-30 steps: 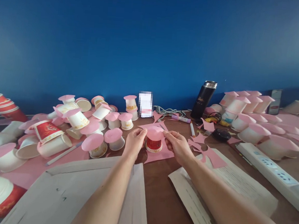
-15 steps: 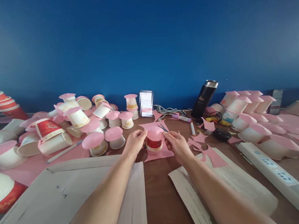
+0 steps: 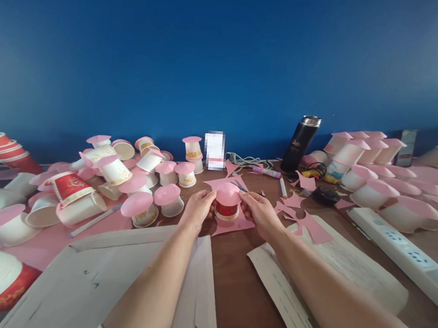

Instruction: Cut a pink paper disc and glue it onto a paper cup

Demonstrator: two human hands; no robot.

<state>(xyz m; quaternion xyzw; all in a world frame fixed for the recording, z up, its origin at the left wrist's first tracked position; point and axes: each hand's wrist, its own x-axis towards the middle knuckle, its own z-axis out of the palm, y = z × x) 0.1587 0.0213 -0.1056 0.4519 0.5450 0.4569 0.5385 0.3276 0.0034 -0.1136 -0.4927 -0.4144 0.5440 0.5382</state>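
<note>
Capped cup (image 3: 227, 203) between left hand (image 3: 197, 209) and right hand (image 3: 261, 214), flask (image 3: 300, 143) behind right.

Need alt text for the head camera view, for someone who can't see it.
Both hands, left hand and right hand, pinch a pink paper disc onto an upturned red cup. Pink-topped cups crowd the wooden table below a blue wall.
</note>
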